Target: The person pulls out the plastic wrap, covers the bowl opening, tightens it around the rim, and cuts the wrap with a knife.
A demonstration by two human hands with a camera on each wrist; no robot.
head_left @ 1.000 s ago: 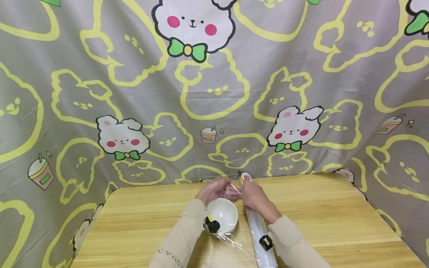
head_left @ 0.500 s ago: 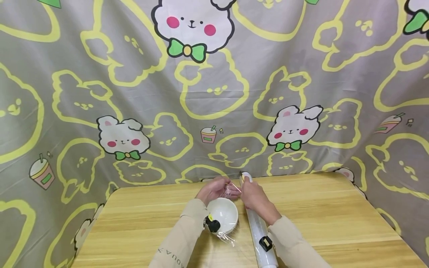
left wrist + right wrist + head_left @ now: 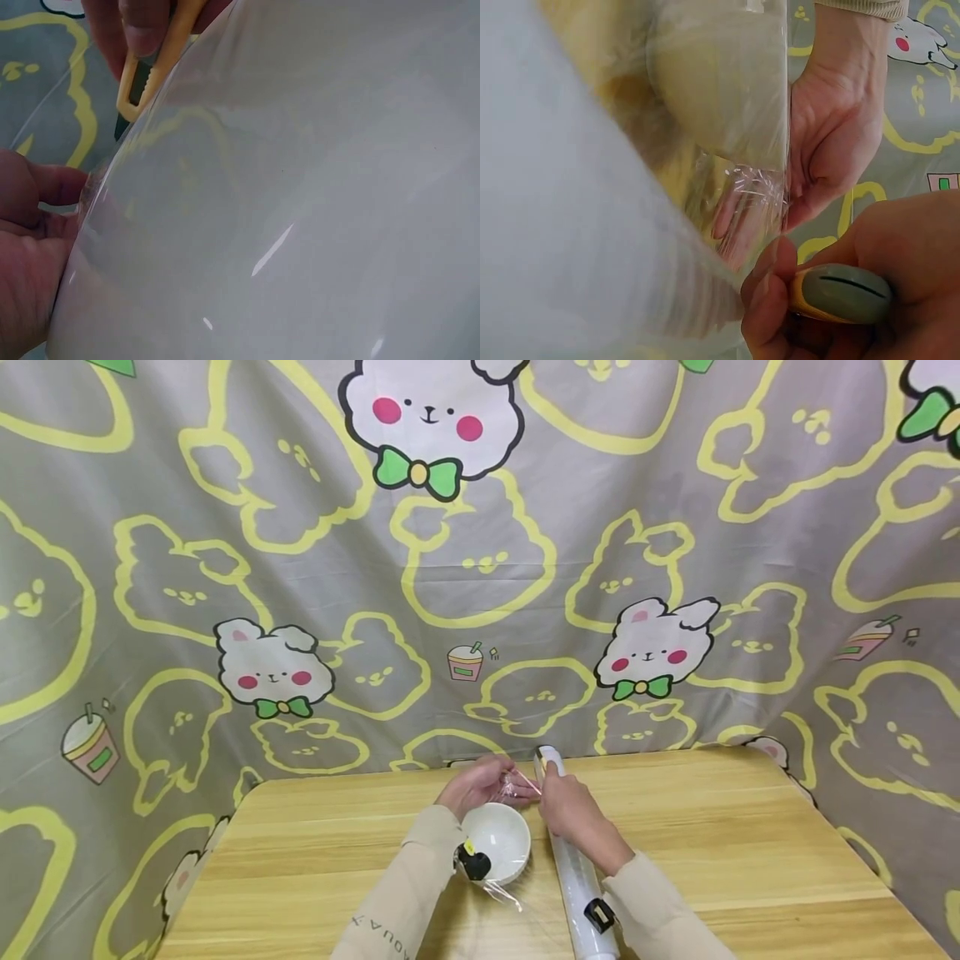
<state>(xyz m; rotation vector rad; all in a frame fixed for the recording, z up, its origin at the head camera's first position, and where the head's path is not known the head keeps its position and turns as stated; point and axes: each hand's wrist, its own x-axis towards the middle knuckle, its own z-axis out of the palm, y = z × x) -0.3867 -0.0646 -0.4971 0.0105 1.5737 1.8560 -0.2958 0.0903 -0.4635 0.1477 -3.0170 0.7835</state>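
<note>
A: Head view, live: bowl (image 3: 498, 839) mid-table (image 3: 322, 860), film (image 3: 501, 893) across it, loose edge off its 6 o'clk. Hands?

B: L hand (image 3: 487, 783) at bowl's 12, thumb + fingers pinching film. R hand (image 3: 568, 797) at its 2, gripping a cutter (image 3: 136, 90).

A: What's in the way?

B: Roll (image 3: 576, 877) runs past bowl's 3, R hand over its far end. L sleeve (image 3: 408, 885) + black cam (image 3: 474, 864) hide bowl's rim abt 8. Curtain (image 3: 427, 568) behind, 12.

A: Wrist views add anything?

B: Yep. L wrist: cutter's yellow frame, dark tip right by the film edge, 10 o'clk; head view gets just a bit of yellow. Bowl under film fills most of that view.

A: And R wrist?

B: Cutter's grey butt end, L fingers seen thru film, roll blocking the 9 side.

A: Tip touching film?

B: Can't tell.
</note>
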